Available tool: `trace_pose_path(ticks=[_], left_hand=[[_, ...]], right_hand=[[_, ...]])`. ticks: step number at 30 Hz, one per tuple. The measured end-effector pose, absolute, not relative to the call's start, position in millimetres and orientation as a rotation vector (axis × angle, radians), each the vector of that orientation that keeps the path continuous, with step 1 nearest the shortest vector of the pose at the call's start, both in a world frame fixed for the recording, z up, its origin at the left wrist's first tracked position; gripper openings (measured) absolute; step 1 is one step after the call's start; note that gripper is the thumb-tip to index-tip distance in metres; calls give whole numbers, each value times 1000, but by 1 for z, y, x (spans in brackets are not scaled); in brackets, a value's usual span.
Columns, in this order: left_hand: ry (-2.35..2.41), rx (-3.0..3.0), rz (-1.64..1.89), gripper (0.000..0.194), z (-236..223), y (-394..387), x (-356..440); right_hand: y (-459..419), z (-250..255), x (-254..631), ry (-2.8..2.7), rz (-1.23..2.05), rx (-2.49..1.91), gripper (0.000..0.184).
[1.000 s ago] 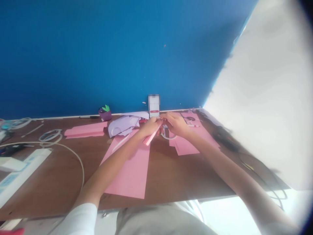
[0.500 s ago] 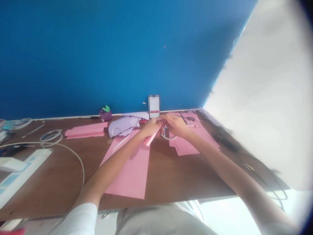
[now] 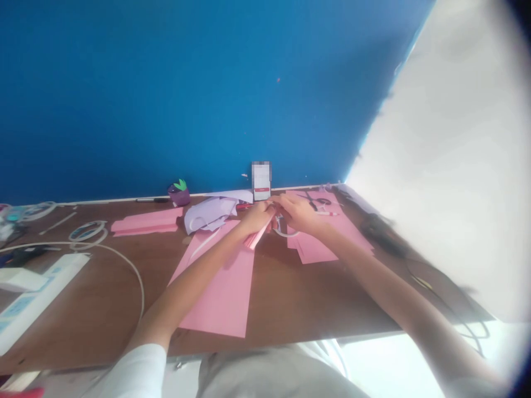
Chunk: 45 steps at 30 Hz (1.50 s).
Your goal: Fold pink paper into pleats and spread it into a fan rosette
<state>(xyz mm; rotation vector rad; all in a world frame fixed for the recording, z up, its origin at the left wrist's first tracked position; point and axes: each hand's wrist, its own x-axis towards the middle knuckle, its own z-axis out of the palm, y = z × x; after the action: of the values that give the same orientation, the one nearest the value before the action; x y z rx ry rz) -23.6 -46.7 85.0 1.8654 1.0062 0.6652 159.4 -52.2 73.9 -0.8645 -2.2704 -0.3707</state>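
Both hands meet over the far middle of a brown table (image 3: 95, 309). My left hand (image 3: 255, 216) is closed round a narrow folded pink paper strip (image 3: 256, 237) that slants down and to the left out of its grip. My right hand (image 3: 295, 213) is closed too, its fingertips pinching at the strip's upper end; whether anything else is in them I cannot make out. Under the left forearm lies a long pink paper sheet (image 3: 224, 293). A white ring (image 3: 285, 232) lies just below the right hand.
More pink sheets (image 3: 315, 249) lie under the right hand, a pink stack (image 3: 145, 221) at left, crumpled lilac paper (image 3: 209, 213) beside it. A small box (image 3: 261, 180) and a purple ornament (image 3: 178, 193) stand by the blue wall. White cable (image 3: 124, 260) and a white bar (image 3: 37, 301) lie left.
The hands stay together on the pink strip with only slight shifts of the fingers. Nothing else on the table has moved.
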Motion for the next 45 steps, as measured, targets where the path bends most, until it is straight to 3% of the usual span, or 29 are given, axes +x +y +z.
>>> trace_pose_path(ticks=[5,11,19,27,45], left_hand=[[1005,1860,666,32,87,-48,-24],[1037,1900,662,35,83,-49,-23],[1004,1871,679,39,78,-44,-23],[994,1898,669,35,74,-42,-23],[985,1893,684,37,71,-38,-24]], right_hand=[[-53,75,159,-2254,-342,-885,45],[-53,74,160,-2301,-340,-914,52],[-52,72,160,-2259,-342,-924,45],[-53,72,160,-2305,-328,-962,52],[-51,70,159,-2276,-320,-977,48]])
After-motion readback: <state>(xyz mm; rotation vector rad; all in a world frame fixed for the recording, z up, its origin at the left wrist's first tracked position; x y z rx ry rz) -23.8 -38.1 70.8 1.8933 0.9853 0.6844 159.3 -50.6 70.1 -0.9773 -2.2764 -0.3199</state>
